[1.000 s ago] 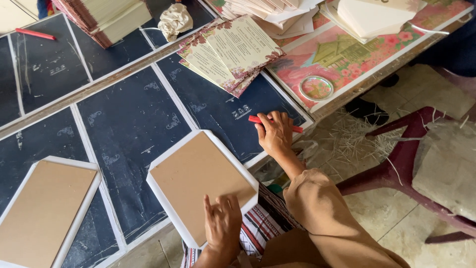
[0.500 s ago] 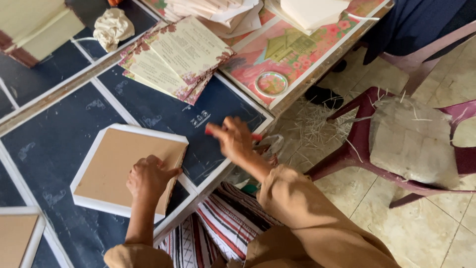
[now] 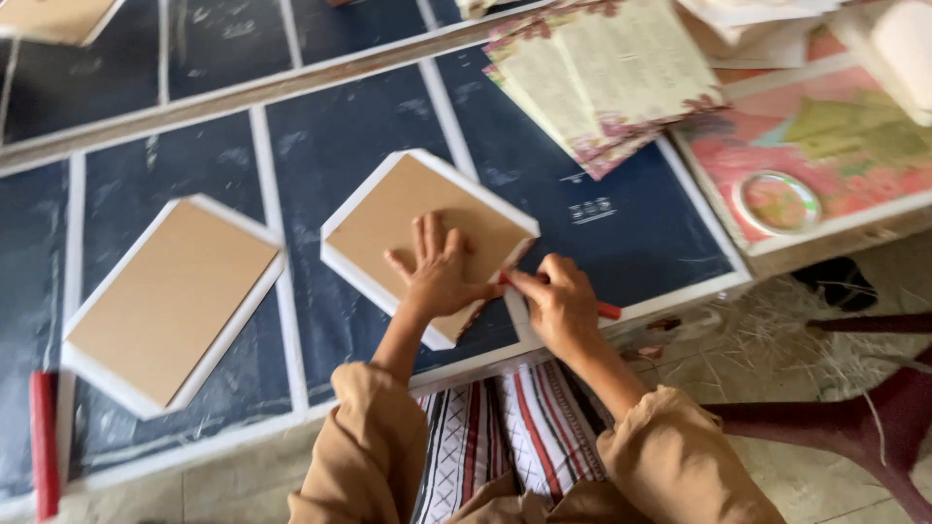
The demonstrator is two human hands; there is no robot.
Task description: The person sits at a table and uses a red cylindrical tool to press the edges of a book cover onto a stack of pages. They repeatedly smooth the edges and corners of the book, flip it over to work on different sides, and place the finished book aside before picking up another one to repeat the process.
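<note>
The fingers of the left hand [image 3: 442, 272] lie spread and flat, pressing down on a brown board with a white border [image 3: 427, 238] in the middle of the dark work surface [image 3: 349, 126]. Just to its right, the right hand [image 3: 561, 303] is closed around a red pen [image 3: 607, 310], its tip at the board's near right edge. A second, similar board [image 3: 170, 301] lies well to the left, and a stack of flowered cards [image 3: 612, 78] sits far right.
</note>
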